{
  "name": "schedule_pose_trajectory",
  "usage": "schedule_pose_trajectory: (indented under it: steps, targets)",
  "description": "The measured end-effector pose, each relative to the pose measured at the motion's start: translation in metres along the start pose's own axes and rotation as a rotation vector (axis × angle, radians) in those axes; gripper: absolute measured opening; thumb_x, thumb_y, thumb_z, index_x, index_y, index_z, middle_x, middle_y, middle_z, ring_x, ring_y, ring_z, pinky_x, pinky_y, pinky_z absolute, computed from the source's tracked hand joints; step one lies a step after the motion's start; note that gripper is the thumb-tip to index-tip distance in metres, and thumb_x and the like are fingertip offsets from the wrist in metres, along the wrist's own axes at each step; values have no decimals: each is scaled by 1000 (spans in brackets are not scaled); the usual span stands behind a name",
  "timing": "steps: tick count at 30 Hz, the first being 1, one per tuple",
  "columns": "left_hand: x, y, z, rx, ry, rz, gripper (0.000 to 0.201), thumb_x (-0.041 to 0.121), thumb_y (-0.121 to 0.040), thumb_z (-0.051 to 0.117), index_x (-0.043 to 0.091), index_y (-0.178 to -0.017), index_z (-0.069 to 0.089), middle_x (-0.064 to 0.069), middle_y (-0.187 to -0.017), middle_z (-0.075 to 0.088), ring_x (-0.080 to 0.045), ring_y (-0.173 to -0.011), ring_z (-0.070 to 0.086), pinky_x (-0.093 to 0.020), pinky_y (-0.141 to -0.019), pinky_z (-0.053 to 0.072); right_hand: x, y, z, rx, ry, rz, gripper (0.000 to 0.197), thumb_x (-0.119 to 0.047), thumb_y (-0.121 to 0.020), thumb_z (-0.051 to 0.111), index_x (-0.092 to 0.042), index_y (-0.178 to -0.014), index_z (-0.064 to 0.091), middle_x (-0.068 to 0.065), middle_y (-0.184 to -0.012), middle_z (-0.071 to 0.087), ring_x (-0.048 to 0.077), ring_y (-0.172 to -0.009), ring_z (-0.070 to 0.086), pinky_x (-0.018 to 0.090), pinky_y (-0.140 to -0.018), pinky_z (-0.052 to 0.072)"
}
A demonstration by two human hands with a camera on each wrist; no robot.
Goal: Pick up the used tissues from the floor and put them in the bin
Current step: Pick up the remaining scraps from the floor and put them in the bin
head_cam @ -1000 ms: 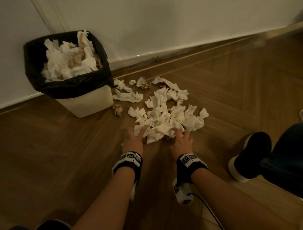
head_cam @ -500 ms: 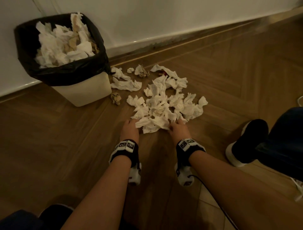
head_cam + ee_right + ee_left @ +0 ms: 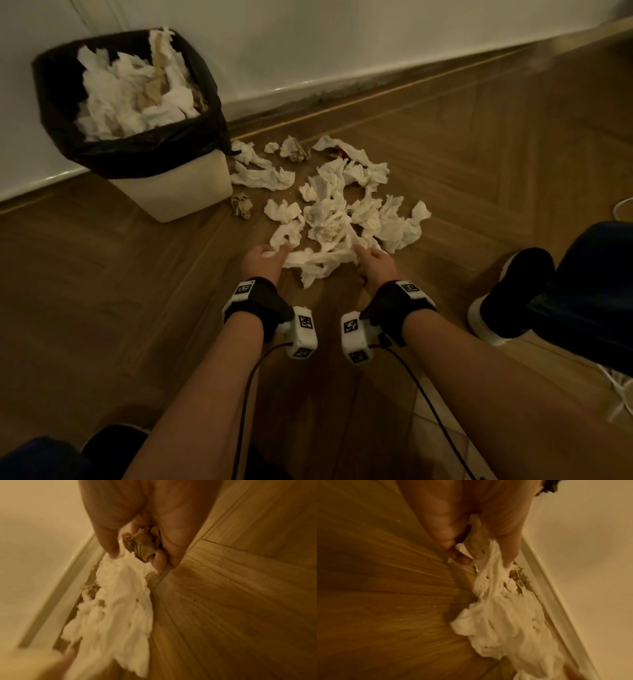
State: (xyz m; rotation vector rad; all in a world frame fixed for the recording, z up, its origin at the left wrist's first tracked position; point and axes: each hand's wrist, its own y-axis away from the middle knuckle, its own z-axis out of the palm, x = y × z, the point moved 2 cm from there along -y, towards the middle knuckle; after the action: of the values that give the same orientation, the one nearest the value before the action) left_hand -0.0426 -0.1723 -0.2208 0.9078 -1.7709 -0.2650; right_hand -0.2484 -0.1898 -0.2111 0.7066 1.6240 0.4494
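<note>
Crumpled white tissues point(image 3: 342, 212) lie in a heap on the wooden floor right of the bin point(image 3: 171, 192), which has a black liner and is heaped with tissues. At the heap's near edge, my left hand point(image 3: 265, 257) and right hand point(image 3: 371, 262) each grip one end of a bunch of white tissues point(image 3: 318, 262) stretched between them. The left wrist view shows fingers point(image 3: 508, 545) curled round white tissue point(image 3: 489, 563). In the right wrist view my right hand point(image 3: 137, 547) also holds a brown crumpled wad point(image 3: 142, 545) with white tissue point(image 3: 120, 588) hanging from it.
A small brown wad point(image 3: 241, 205) lies by the bin's corner. More tissues point(image 3: 263, 174) lie toward the white skirting board point(image 3: 308, 89). A black shoe point(image 3: 510, 294) and a dark trouser leg point(image 3: 589, 291) are at the right, with white cables point(image 3: 621, 387) beyond.
Both hands have curled from flat on the pile's near edge into grips on tissues and pulled them back and up a little. The camera has tilted.
</note>
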Motion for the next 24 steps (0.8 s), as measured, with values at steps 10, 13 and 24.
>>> schedule_pose_trajectory:
  steps: [10,13,24]
  targets:
    - [-4,-6,-14,-48,654,-234,32,15,-97,47,3,-126,50,-13,-103,58,-19,-73,55,-24,-59,48,-7,11,-11,-74,-872,250,13,-7,-93,53,-7,-106,51,14,-90,53,17,-75,55,25,-51,57]
    - [2,-6,-19,-85,738,-253,19,17,-97,47,4,-105,57,-13,-92,59,-19,-63,58,-23,-52,49,-6,13,-15,-132,-930,278,9,-11,-94,52,-6,-101,55,15,-95,60,14,-72,61,21,-53,57]
    - [8,0,-14,-148,669,-129,29,1,-86,61,8,-114,56,-19,-123,58,-22,-93,62,-33,-84,49,3,15,-16,-165,-634,231,10,-28,-93,55,-21,-102,54,-7,-55,34,3,-33,29,16,-33,21]
